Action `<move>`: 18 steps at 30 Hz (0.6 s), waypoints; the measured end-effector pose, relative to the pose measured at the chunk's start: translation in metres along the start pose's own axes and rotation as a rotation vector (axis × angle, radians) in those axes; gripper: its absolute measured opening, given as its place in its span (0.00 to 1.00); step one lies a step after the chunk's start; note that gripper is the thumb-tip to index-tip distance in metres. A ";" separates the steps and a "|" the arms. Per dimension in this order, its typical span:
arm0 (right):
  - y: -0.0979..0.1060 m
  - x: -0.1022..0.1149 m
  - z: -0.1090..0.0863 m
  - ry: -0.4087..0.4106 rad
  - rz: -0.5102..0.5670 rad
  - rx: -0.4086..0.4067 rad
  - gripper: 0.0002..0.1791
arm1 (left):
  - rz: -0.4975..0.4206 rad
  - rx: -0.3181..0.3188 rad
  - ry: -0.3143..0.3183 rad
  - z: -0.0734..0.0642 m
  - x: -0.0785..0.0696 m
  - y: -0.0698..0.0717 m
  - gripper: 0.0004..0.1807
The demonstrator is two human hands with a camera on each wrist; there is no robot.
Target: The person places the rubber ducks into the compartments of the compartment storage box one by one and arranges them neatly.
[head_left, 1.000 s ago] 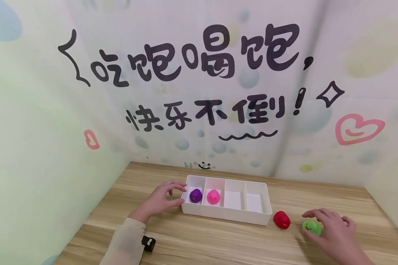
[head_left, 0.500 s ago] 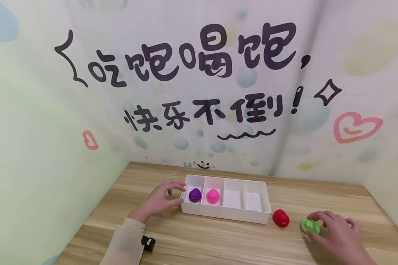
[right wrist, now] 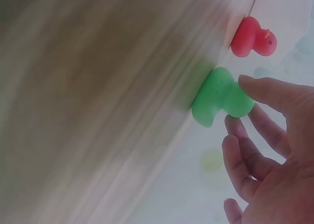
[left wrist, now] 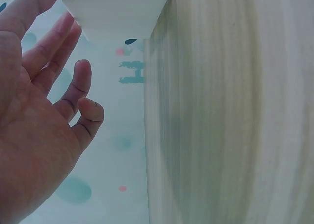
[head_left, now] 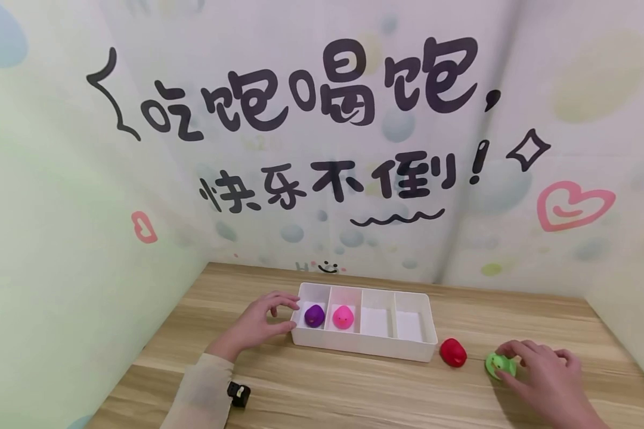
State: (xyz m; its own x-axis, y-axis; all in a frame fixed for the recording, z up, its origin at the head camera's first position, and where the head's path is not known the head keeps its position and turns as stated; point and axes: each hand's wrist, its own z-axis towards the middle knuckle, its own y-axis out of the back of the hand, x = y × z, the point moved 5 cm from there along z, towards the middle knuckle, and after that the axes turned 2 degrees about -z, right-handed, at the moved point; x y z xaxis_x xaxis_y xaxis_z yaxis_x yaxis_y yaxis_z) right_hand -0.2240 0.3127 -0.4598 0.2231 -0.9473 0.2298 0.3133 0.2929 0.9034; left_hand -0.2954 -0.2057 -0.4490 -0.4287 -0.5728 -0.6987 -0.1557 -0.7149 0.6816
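A white divided box (head_left: pixel 362 342) stands on the table. A purple rubber duck (head_left: pixel 314 316) sits in its leftmost compartment, and a pink rubber duck (head_left: pixel 343 317) in the one beside it. My left hand (head_left: pixel 254 322) rests its fingertips at the box's left end, fingers loosely bent; the left wrist view shows the box's end wall (left wrist: pixel 115 13) by the fingers. On the right, my right hand (head_left: pixel 550 372) pinches the head of a green rubber duck (right wrist: pixel 221 96) between thumb and fingers. That duck's base touches the table. A red rubber duck (head_left: pixel 453 353) lies between it and the box.
A small black object (head_left: pixel 239 394) lies beside the left sleeve (head_left: pixel 201 387). Behind the wooden table (head_left: pixel 354 390) hangs a printed cloth backdrop (head_left: pixel 322 238), close to the box's back. Pale side walls bound the table left and right.
The right hand has closed its thumb and fingers on the green duck, which has turned slightly in place. The left hand and box look still; the head view has shifted a little.
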 end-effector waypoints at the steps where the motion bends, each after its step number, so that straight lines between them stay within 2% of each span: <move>1: 0.000 0.000 0.000 -0.004 -0.002 0.007 0.17 | 0.001 0.001 0.004 0.000 0.000 0.000 0.16; 7: 0.000 0.000 0.003 -0.005 -0.009 0.013 0.17 | -0.008 -0.001 0.035 -0.001 0.002 0.000 0.16; 11: 0.002 0.003 0.005 -0.007 -0.001 0.015 0.17 | -0.015 -0.003 0.028 -0.001 0.002 0.000 0.16; 18: 0.007 0.013 0.008 0.005 0.040 -0.032 0.18 | -0.011 0.005 0.034 0.000 0.002 -0.002 0.16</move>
State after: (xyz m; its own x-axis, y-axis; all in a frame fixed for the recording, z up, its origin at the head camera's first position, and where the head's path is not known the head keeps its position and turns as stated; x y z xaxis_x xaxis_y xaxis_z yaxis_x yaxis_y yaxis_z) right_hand -0.2258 0.3017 -0.4477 0.2403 -0.9342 0.2637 0.3331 0.3345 0.8816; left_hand -0.2960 -0.2055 -0.4513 -0.3967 -0.5781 -0.7130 -0.1648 -0.7193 0.6749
